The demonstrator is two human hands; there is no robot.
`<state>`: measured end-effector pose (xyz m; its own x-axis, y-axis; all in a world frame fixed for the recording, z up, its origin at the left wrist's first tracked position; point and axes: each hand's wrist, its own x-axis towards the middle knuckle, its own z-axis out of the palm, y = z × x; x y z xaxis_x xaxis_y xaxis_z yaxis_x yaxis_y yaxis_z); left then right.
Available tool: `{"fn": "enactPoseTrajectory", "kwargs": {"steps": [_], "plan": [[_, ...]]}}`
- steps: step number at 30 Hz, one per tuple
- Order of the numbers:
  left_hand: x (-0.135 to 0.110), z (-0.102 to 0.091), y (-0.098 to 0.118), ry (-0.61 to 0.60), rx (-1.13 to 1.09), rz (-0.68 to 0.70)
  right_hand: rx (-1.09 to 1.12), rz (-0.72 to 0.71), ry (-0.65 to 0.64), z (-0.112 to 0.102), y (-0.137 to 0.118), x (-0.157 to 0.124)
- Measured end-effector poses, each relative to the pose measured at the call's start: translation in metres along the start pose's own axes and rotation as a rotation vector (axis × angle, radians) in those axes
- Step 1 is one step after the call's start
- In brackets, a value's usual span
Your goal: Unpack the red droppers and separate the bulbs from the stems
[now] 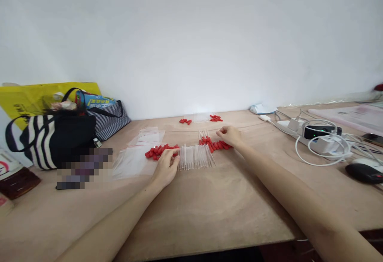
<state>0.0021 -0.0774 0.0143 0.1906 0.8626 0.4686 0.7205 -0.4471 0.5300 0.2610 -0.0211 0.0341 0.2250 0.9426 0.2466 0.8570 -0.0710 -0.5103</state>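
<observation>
A row of thin clear sticks (pixel 196 157) lies side by side on the wooden table in front of me. At its left end is my left hand (pixel 166 167), open, its thumb and index finger slightly apart. The hand partly covers a pile of small red caps (pixel 155 152). My right hand (pixel 230 136) is closed in a pinch just above a second heap of red caps (pixel 220 145); what its fingertips hold, if anything, is too small to make out. Several sticks with red ends (pixel 204 135) lie behind the row, beside this heap.
Clear zip bags (pixel 136 156) lie left of the caps. Farther back are more clear sticks (pixel 202 117) between small groups of red caps (pixel 185 122). A black striped bag (pixel 62 138) stands left; tangled white cables (pixel 323 150) and a black mouse (pixel 363 173) lie right.
</observation>
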Motion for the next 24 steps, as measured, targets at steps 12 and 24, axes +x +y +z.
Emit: {"fn": "enactPoseTrajectory", "kwargs": {"steps": [12,24], "plan": [[-0.001,-0.003,0.001,0.011,0.027,0.073,-0.129,0.074,-0.145,0.021,-0.043,0.01],[-0.001,-0.002,-0.001,0.022,0.029,0.093,0.044,-0.159,0.023,-0.015,-0.018,-0.019]]}}
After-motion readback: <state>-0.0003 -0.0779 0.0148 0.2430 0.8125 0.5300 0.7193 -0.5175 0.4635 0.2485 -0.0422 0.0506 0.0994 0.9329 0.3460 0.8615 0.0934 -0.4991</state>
